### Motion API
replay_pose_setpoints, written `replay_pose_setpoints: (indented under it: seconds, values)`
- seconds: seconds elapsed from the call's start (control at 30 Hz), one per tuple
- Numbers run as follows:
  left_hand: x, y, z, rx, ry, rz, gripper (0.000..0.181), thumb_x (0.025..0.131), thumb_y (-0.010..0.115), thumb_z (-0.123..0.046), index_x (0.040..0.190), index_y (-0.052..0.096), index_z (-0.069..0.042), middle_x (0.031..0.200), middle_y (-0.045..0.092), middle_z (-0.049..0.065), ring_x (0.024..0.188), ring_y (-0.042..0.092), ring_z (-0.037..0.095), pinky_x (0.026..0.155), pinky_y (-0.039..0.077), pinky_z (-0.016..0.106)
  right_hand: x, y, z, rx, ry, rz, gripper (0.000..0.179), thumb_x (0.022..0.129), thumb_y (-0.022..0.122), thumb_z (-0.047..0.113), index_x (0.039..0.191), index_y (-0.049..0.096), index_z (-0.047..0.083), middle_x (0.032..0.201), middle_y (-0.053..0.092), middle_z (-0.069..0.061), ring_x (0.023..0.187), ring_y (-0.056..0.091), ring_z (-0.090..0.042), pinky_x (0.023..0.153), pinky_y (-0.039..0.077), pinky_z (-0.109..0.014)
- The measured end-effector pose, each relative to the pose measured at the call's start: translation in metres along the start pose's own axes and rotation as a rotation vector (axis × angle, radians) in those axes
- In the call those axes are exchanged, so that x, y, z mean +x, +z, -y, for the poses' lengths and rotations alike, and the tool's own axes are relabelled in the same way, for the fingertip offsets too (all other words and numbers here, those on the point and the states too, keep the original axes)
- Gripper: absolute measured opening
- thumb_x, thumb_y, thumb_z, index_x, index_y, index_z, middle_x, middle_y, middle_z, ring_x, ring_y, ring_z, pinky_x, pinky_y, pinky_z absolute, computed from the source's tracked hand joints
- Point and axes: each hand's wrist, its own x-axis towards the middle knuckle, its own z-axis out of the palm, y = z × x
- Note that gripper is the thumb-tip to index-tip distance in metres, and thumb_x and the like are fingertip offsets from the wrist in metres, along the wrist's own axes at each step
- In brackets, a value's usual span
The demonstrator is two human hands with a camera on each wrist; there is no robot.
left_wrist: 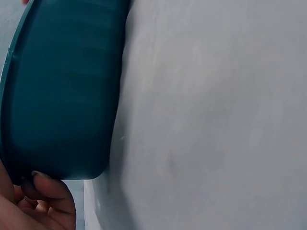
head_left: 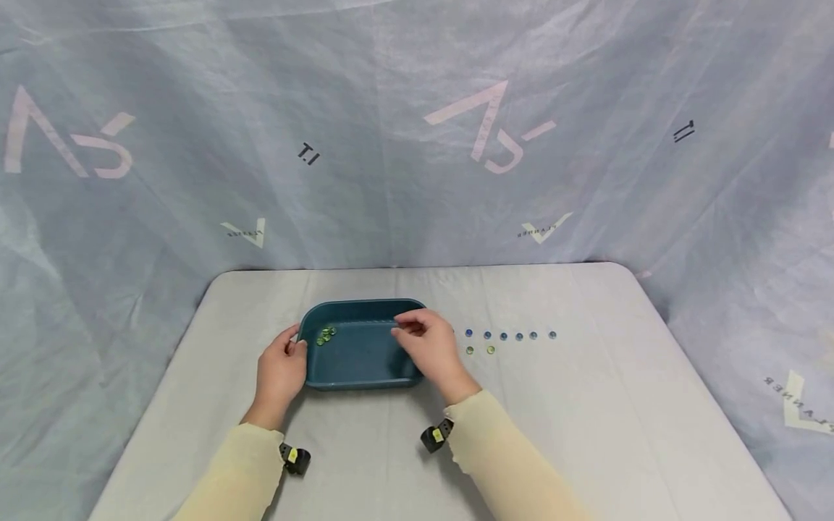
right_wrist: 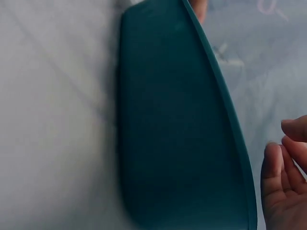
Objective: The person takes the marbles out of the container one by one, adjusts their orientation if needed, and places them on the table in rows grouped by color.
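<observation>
A dark teal rectangular tray (head_left: 361, 384) rests on the table, with several small green glass marbles (head_left: 323, 339) at its inner left. My left hand (head_left: 281, 367) grips the tray's left end, its fingers curled at the rim; the left wrist view shows the tray's outer wall (left_wrist: 62, 96) above those fingers. Over the tray's right side hovers my right hand (head_left: 430, 346), thumb and fingertips bent towards each other but apart. Between them I see no marble. In the right wrist view the right fingers (right_wrist: 274, 165) stand beyond the tray's rim (right_wrist: 225, 96).
Right of the tray, several blue marbles (head_left: 504, 336) lie in a row, its left end partly behind the right hand. Nearer me lie two green marbles (head_left: 491, 349). A white cloth covers the table (head_left: 586, 405); grey printed curtains (head_left: 391, 181) hang around it.
</observation>
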Motion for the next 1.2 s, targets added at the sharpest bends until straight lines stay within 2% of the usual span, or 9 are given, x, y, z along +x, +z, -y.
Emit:
replay_pose_setpoints:
  seconds: [0.2, 0.33, 0.53, 0.77, 0.9, 1.0, 1.2]
  values:
    - [0.000, 0.000, 0.000, -0.008, -0.004, 0.001, 0.036, 0.096, 0.050, -0.020, 0.131, 0.055, -0.012, 0.077, 0.046, 0.006, 0.065, 0.043, 0.022, 0.059, 0.034, 0.034, 0.009, 0.027, 0.015, -0.087, -0.010, 0.112, 0.017, 0.086, 0.069, 0.025, 0.102, 0.068, 0.024, 0.093, 0.058, 0.006, 0.078, 0.056, -0.007, 0.069, 0.048, -0.026]
    - [0.001, -0.001, 0.000, -0.013, 0.014, -0.015, 0.035, 0.096, 0.051, -0.018, 0.130, 0.056, -0.011, 0.075, 0.046, 0.006, 0.063, 0.043, 0.022, 0.059, 0.033, 0.034, 0.019, 0.044, 0.022, -0.100, -0.001, 0.174, 0.015, 0.086, 0.068, 0.026, 0.101, 0.067, 0.025, 0.093, 0.057, 0.009, 0.078, 0.055, -0.006, 0.068, 0.048, -0.025]
    - [0.002, 0.000, 0.001, -0.013, 0.027, -0.017, 0.035, 0.096, 0.051, -0.019, 0.130, 0.056, -0.011, 0.074, 0.046, 0.005, 0.062, 0.042, 0.022, 0.059, 0.034, 0.034, 0.035, 0.060, 0.030, -0.165, 0.015, 0.228, 0.015, 0.087, 0.067, 0.025, 0.102, 0.067, 0.022, 0.091, 0.058, 0.012, 0.081, 0.055, -0.006, 0.069, 0.047, -0.025]
    - [-0.001, 0.000, 0.002, -0.023, 0.022, -0.013, 0.035, 0.095, 0.051, -0.017, 0.129, 0.056, -0.010, 0.073, 0.046, 0.005, 0.061, 0.042, 0.022, 0.059, 0.033, 0.034, 0.049, 0.075, 0.023, -0.261, 0.087, 0.317, 0.024, 0.086, 0.068, 0.022, 0.110, 0.067, 0.015, 0.098, 0.060, 0.007, 0.085, 0.054, -0.008, 0.074, 0.046, -0.027]
    - [-0.003, -0.001, 0.002, -0.020, 0.015, -0.011, 0.035, 0.095, 0.051, -0.017, 0.129, 0.056, -0.009, 0.074, 0.046, 0.005, 0.061, 0.043, 0.022, 0.058, 0.033, 0.034, 0.054, 0.084, 0.016, -0.313, 0.115, 0.352, 0.027, 0.085, 0.069, 0.020, 0.111, 0.067, 0.012, 0.096, 0.059, 0.006, 0.084, 0.055, -0.010, 0.073, 0.046, -0.028]
    - [-0.003, -0.001, 0.001, -0.019, 0.016, -0.013, 0.035, 0.095, 0.051, -0.018, 0.129, 0.056, -0.009, 0.073, 0.047, 0.005, 0.061, 0.043, 0.021, 0.058, 0.034, 0.034, 0.057, 0.095, 0.012, -0.341, 0.120, 0.358, 0.027, 0.085, 0.070, 0.019, 0.111, 0.067, 0.013, 0.096, 0.060, 0.005, 0.083, 0.055, -0.009, 0.072, 0.047, -0.028]
    - [-0.001, -0.001, 0.000, -0.014, 0.024, -0.018, 0.035, 0.095, 0.051, -0.018, 0.129, 0.056, -0.011, 0.072, 0.046, 0.005, 0.060, 0.042, 0.021, 0.057, 0.033, 0.033, 0.061, 0.117, 0.008, -0.393, 0.079, 0.377, 0.033, 0.084, 0.069, 0.016, 0.116, 0.066, 0.011, 0.105, 0.064, -0.001, 0.087, 0.058, -0.011, 0.074, 0.048, -0.029]
